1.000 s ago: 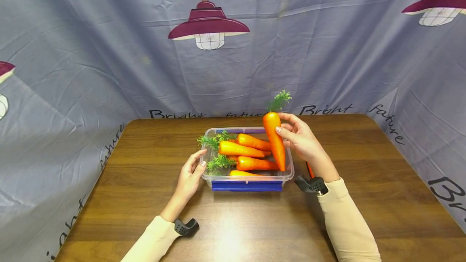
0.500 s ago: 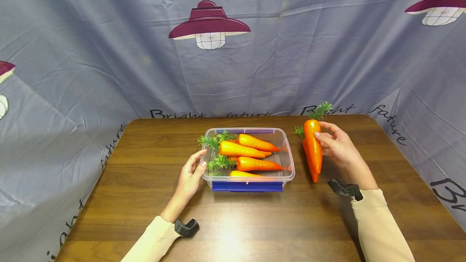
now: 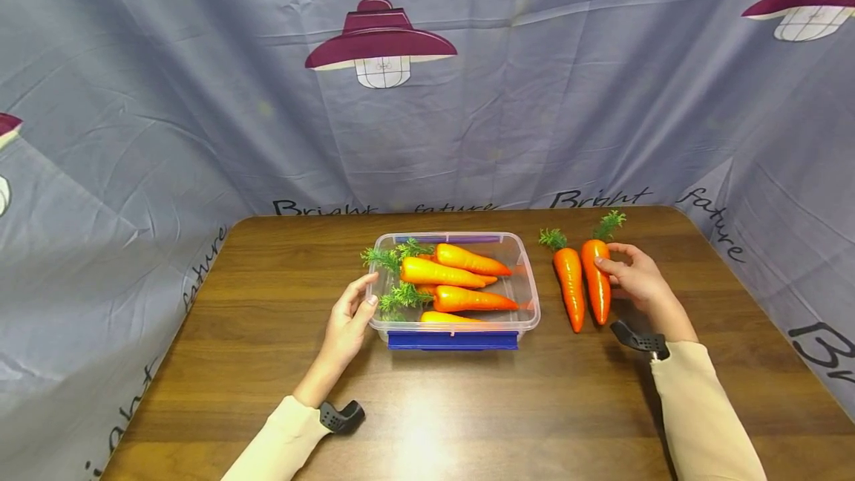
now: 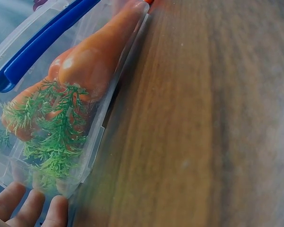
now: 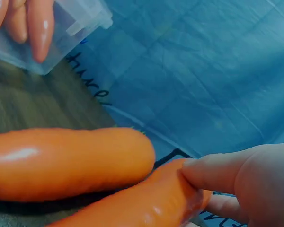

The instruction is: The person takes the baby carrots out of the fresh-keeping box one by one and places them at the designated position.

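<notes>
My right hand (image 3: 637, 277) pinches an orange carrot (image 3: 597, 280) with leafy green top near its thick end, thumb on the upper side. Just left of it, a second carrot (image 3: 570, 288) lies on the table, tip towards me; it also shows in the right wrist view as a thick orange carrot (image 5: 71, 163). My left hand (image 3: 350, 314) touches the left end of a clear plastic container (image 3: 528, 325), its fingertips (image 4: 57, 213) against the outside wall. Several carrots (image 3: 444, 273) lie in the container, green tops to the left.
Brown wooden table (image 3: 267, 332) lies under everything. A grey fabric backdrop (image 3: 534, 95) with printed lamps and lettering rises behind it. A blue latch (image 3: 453, 340) hangs at the container's front side.
My right hand has carried the carrot from over the container to the right and lowered it beside the other carrot. My left hand has stayed at the container's left end.
</notes>
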A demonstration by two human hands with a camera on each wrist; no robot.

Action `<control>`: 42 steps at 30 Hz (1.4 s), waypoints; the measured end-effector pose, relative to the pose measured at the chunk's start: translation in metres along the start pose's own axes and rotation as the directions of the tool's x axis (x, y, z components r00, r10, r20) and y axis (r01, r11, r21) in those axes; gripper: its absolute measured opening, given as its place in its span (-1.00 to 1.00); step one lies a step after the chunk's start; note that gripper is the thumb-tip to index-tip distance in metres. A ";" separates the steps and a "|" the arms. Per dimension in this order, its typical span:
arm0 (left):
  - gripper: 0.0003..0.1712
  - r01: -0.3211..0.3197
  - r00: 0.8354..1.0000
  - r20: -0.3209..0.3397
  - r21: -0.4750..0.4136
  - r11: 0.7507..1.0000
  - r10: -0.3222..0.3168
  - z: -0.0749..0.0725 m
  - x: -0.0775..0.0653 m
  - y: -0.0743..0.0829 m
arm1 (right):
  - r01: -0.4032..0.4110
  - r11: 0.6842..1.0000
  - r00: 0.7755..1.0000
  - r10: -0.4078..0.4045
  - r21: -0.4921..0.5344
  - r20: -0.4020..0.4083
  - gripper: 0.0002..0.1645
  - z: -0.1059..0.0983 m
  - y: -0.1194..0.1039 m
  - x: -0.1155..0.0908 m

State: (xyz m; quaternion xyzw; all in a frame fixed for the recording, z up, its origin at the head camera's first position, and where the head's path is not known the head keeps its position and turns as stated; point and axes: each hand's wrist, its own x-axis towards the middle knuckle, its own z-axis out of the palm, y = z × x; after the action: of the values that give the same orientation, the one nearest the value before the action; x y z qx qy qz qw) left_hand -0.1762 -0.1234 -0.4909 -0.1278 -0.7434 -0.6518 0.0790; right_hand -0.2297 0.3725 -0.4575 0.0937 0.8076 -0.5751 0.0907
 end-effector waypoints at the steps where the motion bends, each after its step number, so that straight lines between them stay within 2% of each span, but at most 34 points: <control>1: -0.54 -0.001 1.000 0.000 0.001 1.000 0.001 0.000 0.000 0.000 | -0.005 1.000 1.000 0.005 -0.012 -0.008 -0.14 0.001 0.000 0.000; 8: -0.54 0.006 1.000 -0.008 -0.002 1.000 -0.006 0.000 0.001 0.000 | -0.032 0.987 0.999 0.027 -0.160 -0.037 -0.13 0.008 -0.004 -0.002; 13: -0.54 0.002 1.000 -0.016 -0.010 1.000 -0.002 -0.001 0.001 -0.001 | -0.034 0.978 0.998 0.024 -0.206 -0.050 -0.12 0.014 -0.008 -0.003; 18: -0.54 -0.014 1.000 -0.010 -0.009 1.000 0.014 0.000 0.001 -0.001 | -0.034 0.977 0.999 0.027 -0.212 -0.036 -0.11 0.016 -0.008 -0.003; 29: -0.54 0.001 1.000 -0.016 0.017 1.000 -0.001 -0.001 -0.002 -0.001 | -0.035 0.980 0.999 0.031 -0.198 -0.024 -0.09 0.026 -0.010 -0.005; 42: -0.54 0.002 1.000 -0.005 0.002 1.000 -0.002 -0.001 0.000 0.000 | -0.029 0.981 1.000 0.029 -0.189 -0.005 -0.05 0.025 -0.007 -0.002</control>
State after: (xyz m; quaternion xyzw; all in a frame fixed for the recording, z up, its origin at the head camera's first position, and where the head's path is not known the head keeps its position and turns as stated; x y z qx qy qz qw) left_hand -0.1764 -0.1241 -0.4905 -0.1255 -0.7438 -0.6516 0.0802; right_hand -0.2284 0.3469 -0.4586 0.0971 0.8574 -0.4941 0.1066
